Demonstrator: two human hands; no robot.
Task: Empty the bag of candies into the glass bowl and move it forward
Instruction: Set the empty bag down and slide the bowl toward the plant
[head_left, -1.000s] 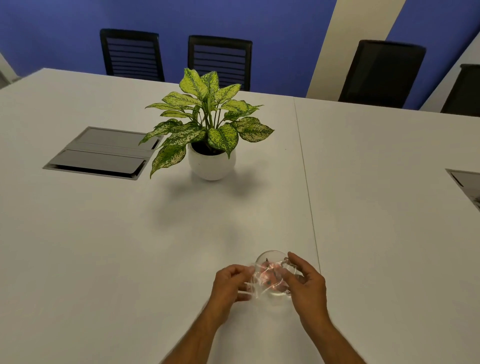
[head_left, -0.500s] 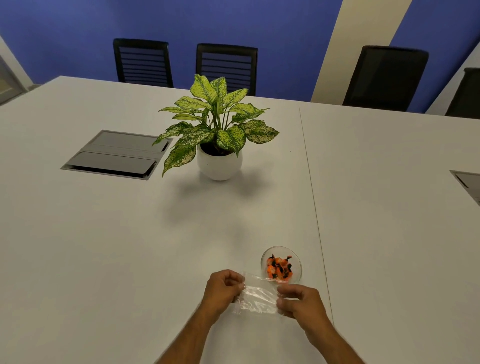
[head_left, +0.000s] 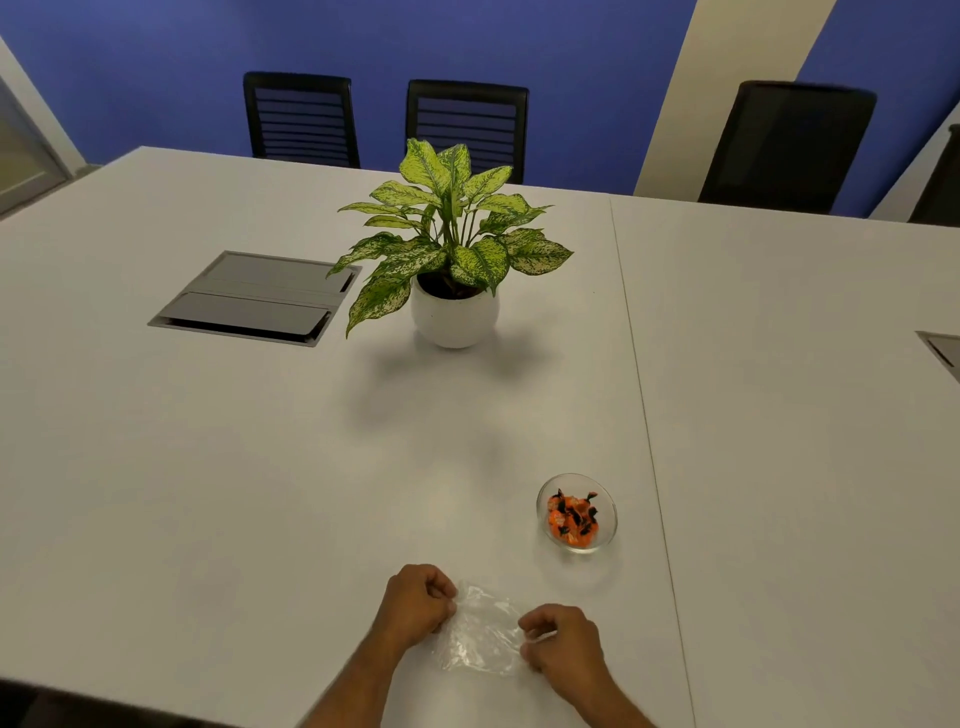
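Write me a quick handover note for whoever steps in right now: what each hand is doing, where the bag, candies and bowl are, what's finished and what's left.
Left hand: pinching the left edge of the clear plastic bag.
Right hand: pinching the bag's right edge.
Bag: looks empty, stretched between both hands at the near edge of the white table.
Candies: orange and black, in the glass bowl, which sits just beyond the right hand, with the potted plant farther back.
Done: bag emptied into the bowl.
Left: put the bag down and move the bowl forward.
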